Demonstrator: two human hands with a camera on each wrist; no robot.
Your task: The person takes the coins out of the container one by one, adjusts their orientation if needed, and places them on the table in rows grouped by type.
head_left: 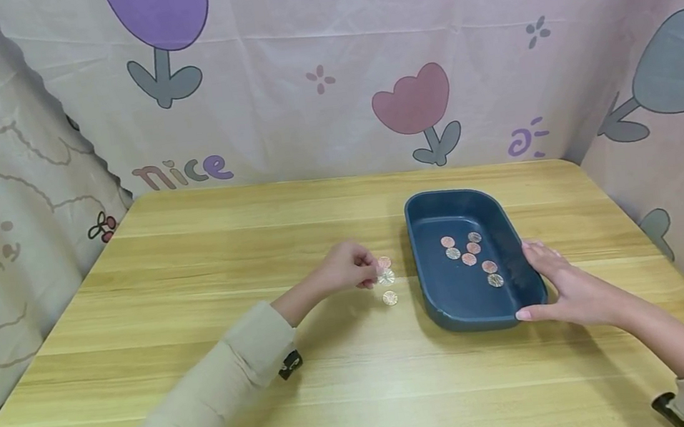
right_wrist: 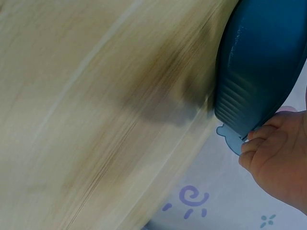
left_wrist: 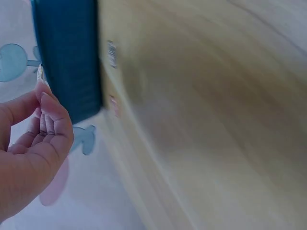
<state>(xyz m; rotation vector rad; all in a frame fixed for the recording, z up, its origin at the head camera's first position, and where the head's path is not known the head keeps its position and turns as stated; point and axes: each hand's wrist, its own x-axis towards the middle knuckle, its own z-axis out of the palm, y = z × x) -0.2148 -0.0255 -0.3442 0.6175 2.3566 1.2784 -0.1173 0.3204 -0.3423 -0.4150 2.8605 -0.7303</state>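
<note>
Between its thumb and forefinger my left hand (head_left: 349, 267) pinches a shiny coin (left_wrist: 40, 73), held up above the table to the left of the dish. Two coins lie on the wood near that hand: a copper-coloured coin (head_left: 384, 262) and a pale gold one (head_left: 390, 299). The dark blue rectangular dish (head_left: 465, 309) stands upright, with several copper-coloured and silvery coins lying flat inside. My right hand (head_left: 575, 289) grips the dish at its right side and near right corner, its thumb on the near rim. The right wrist view shows those fingers (right_wrist: 261, 139) against the dish's edge.
Under everything is a light wooden table (head_left: 193, 262) with rounded far corners. A patterned cloth (head_left: 276, 107) with flowers hangs behind the table and along both sides. Each sleeve has a dark clip (head_left: 290, 364) near the wrist.
</note>
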